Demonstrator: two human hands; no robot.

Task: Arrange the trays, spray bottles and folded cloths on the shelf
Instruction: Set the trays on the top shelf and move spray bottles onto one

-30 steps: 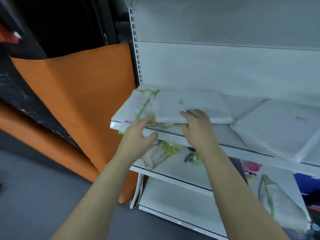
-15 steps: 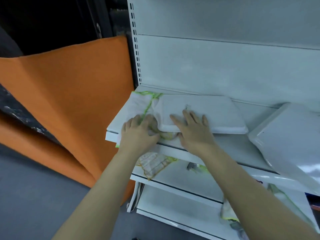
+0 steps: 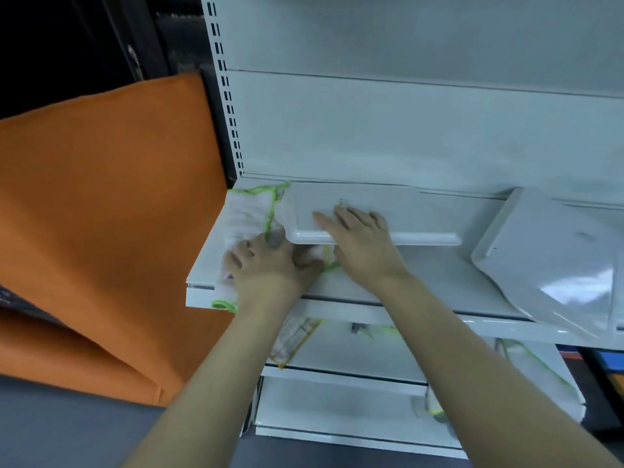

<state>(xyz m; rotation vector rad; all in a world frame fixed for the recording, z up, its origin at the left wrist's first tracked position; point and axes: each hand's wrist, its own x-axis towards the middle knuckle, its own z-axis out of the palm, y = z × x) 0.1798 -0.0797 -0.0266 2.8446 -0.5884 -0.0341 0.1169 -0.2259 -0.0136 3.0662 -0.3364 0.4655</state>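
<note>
Fingers (image 3: 347, 216) of the right hand (image 3: 363, 248) lie straight and spread on top of a white tray (image 3: 374, 202), close to its near left corner. On the left hand (image 3: 270, 271) the fingers (image 3: 241, 256) are bent at the knuckles, tips down on a folded cloth (image 3: 246, 214); I cannot tell from here whether they pinch it or only press.

Both things are on the upper white shelf (image 3: 439, 278). This tray lies flat, long axis running left to right along the shelf, its far edge near the back panel. A second tray (image 3: 547, 258) sits to the right, turned at an angle, with its near corner out over the shelf's front edge.

The cloth, white with green edging, is at the shelf's left end, its right part under the first tray's left end and one corner hanging over the front lip.

On the lower shelf lies an orange-edged cloth (image 3: 293, 336).
</note>
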